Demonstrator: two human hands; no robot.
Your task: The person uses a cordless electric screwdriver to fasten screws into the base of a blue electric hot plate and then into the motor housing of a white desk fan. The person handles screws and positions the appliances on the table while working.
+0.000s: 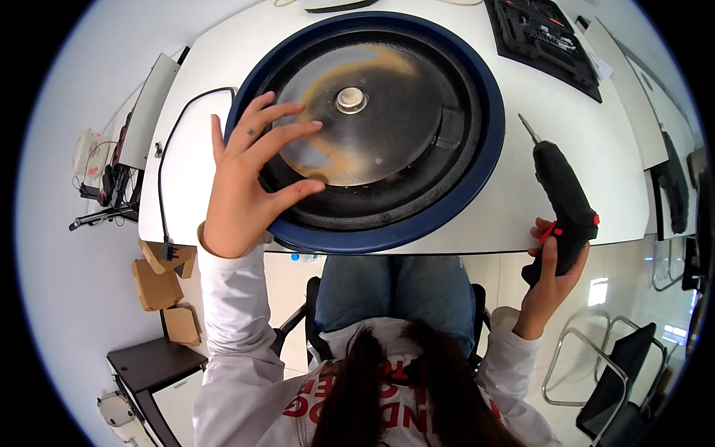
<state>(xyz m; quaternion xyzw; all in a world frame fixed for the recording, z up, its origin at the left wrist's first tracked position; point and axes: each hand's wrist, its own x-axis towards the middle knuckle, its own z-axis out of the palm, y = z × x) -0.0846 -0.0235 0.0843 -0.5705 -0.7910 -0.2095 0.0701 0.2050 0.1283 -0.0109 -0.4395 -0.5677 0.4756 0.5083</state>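
Observation:
A wide round appliance (489, 123) with a dark blue rim sits at the table's front edge. Within its black inner ring lies a grey metal disc (402, 127) with brownish stains and a pale round knob (350, 99) at its centre. My left hand (257, 160) is open over the left side of the appliance, thumb and fingers spread near the disc; whether the fingertips touch it I cannot tell. In my right hand (555, 272) is a black cordless screwdriver (562, 182) with red buttons, gripped by its handle, its bit tilted up and away beside the appliance.
An open black tool case (544, 41) with bits lies at the far right of the white table (622, 171). A black power cord (165, 179) runs along the left, its plug hanging off the edge. Cardboard boxes (155, 285) and a folding chair (618, 372) stand on the floor.

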